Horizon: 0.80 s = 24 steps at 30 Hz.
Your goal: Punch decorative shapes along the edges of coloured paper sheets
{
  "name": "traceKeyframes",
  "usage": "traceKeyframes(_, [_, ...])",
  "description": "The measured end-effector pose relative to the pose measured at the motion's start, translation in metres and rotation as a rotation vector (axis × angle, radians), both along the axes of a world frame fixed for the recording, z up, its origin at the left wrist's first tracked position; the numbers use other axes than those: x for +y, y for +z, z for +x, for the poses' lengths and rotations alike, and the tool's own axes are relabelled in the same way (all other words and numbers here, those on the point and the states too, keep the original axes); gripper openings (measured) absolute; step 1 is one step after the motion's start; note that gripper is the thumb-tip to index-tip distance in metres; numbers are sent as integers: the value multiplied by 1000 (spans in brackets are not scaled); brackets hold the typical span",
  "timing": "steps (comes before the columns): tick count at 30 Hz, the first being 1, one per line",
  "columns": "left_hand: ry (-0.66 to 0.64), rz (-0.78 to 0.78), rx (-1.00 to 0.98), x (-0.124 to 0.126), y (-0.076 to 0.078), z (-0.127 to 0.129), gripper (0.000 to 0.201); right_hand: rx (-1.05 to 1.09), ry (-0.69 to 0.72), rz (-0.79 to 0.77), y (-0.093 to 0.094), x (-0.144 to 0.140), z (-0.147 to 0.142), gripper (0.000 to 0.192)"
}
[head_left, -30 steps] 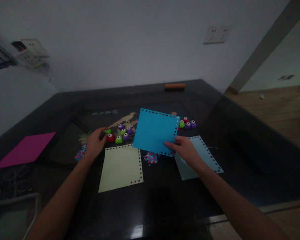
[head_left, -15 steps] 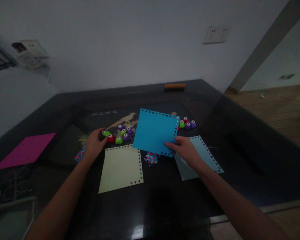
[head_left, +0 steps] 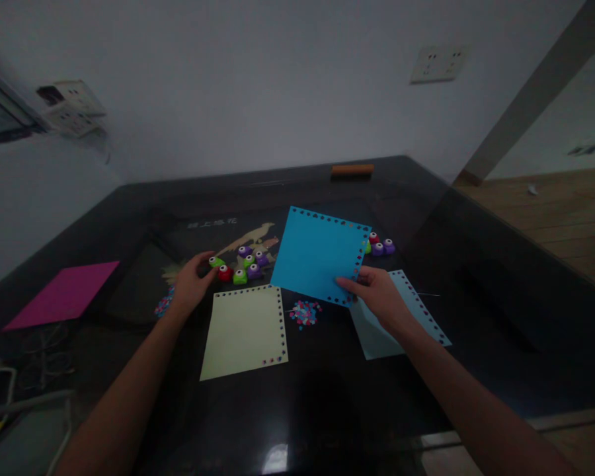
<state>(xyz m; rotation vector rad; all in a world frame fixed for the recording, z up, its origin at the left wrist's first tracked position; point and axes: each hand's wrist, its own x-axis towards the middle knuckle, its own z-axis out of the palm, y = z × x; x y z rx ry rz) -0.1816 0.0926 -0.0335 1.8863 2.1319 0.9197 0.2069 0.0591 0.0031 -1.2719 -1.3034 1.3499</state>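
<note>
Right hand (head_left: 379,301) pinches bright blue sheet (head_left: 318,254) at near corner, fingers closed on edge, sheet lifted and tilted off black table (head_left: 476,277), punched border facing up. Left hand (head_left: 191,285) at green punch (head_left: 217,262), fingertips touching it, grip not clear. Other punches (head_left: 245,263) clustered beside. Cream sheet (head_left: 244,330) and pale blue sheet (head_left: 401,324) flat, confetti (head_left: 305,312) between them.
</note>
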Motion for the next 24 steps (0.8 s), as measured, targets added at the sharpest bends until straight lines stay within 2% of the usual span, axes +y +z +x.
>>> traceKeyframes(10, [39, -3, -18, 3, -1, 1, 36, -12, 27, -4, 0, 0, -2, 26])
traceKeyframes(15, [98, 94, -95, -4, 18, 10, 38, -15, 30, 3, -1, 0, -1, 27])
traceKeyframes(16, [115, 131, -135, -6, 24, 14, 39, -8, 29, 2, -1, 0, -1, 27])
traceKeyframes(19, [87, 216, -447, -14, 44, 36, 43, 32, 22, 6, 1, -1, -3, 28])
traceKeyframes(21, [36, 187, -610, -20, 53, 55, 46, 60, 11, 25, 2, -2, -3, 27])
traceKeyframes(24, [-92, 67, -902, -32, 58, 86, 53, 95, -39, 68, 3, -2, -4, 26])
